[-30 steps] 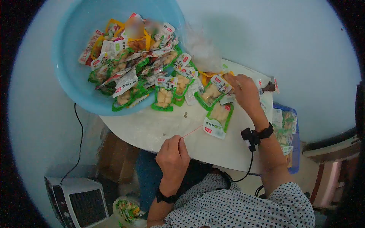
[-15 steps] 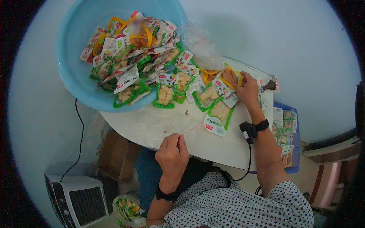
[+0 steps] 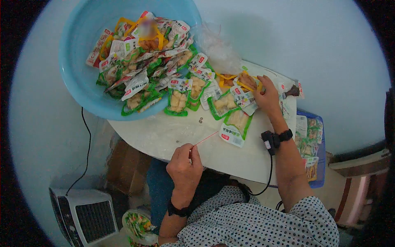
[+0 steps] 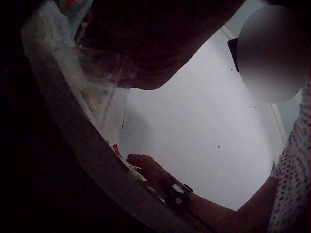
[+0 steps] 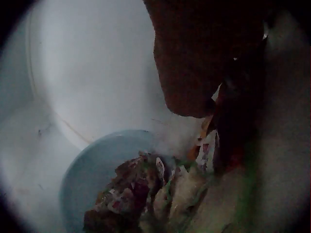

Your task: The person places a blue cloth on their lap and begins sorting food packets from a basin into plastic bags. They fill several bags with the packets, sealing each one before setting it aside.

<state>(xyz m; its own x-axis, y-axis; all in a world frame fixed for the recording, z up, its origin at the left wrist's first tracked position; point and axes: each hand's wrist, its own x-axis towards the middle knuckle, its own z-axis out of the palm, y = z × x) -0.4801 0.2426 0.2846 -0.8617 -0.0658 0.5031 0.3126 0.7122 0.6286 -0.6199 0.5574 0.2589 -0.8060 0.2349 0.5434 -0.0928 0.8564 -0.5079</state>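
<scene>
In the head view my left hand (image 3: 184, 166) is near the table's front edge, its thumb and forefinger pinching a thin red strip (image 3: 205, 138). The strip slants up toward a green-edged snack packet (image 3: 236, 125) that lies flat on the table. My right hand (image 3: 267, 97) pinches the right end of a yellow-edged packet (image 3: 247, 81) with brown contents. White-and-green packets (image 3: 242, 96) lie just below and left of those fingers. The right wrist view is dark, with the right hand (image 5: 204, 58) above blurred packets (image 5: 180, 194).
A large blue basin (image 3: 74, 82) heaped with packets stands at the table's left. A clear plastic bag (image 3: 222, 51) lies beside it. Past the table's right edge sits a blue crate (image 3: 322, 164) with more packets. A heater-like box (image 3: 88, 216) and a bin (image 3: 138, 224) stand below left.
The right hand has moved slightly upward, and the yellow-edged packet at its fingers shows more fully. The left hand and the red strip have hardly moved.
</scene>
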